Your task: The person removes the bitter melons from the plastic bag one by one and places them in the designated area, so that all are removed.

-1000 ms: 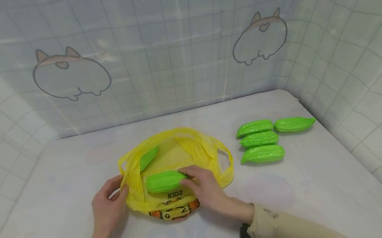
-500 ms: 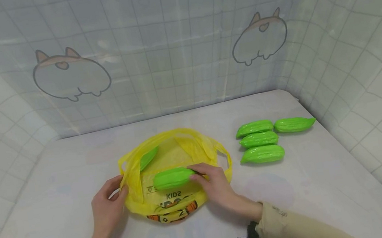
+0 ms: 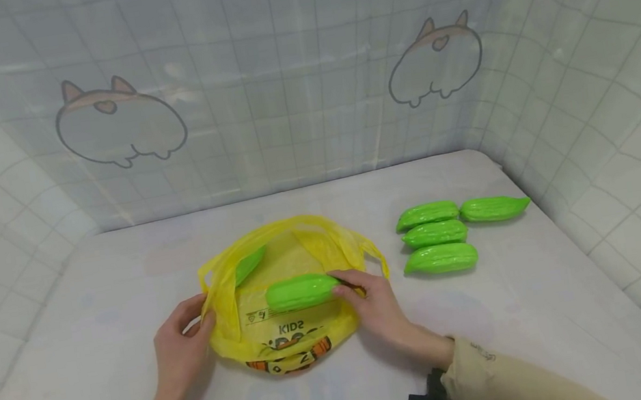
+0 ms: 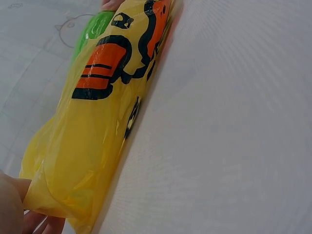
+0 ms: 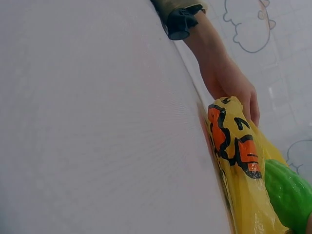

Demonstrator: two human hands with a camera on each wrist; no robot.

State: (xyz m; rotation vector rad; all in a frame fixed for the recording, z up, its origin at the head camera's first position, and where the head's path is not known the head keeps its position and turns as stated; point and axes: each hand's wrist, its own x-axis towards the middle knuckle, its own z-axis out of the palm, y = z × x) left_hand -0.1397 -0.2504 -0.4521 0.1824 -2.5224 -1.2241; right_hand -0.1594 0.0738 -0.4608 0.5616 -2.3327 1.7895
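Observation:
A yellow plastic bag (image 3: 292, 259) printed with black letters and orange shapes lies on the table, its mouth facing up. My left hand (image 3: 183, 341) pinches the bag's left rim between thumb and fingers; the left wrist view also shows the thumb on the yellow film. My right hand (image 3: 380, 305) grips a bright green bitter melon (image 3: 301, 292) by its right end, over the bag's mouth. Another green piece (image 3: 251, 264) shows inside the bag at the left, partly covered by the film. In the right wrist view the held bitter melon (image 5: 287, 195) is beside the bag's printed side.
Several more bitter melons (image 3: 440, 259) lie grouped on the table (image 3: 501, 325) to the right of the bag. A tiled-pattern curtain (image 3: 280, 95) with cartoon dog outlines stands behind and at both sides. Black wrist mounts (image 3: 427, 398) sit on my forearms.
My right hand has moved to the right and slightly away from me with the bitter melon, uncovering more of the bag's print. The left hand has stayed on the rim.

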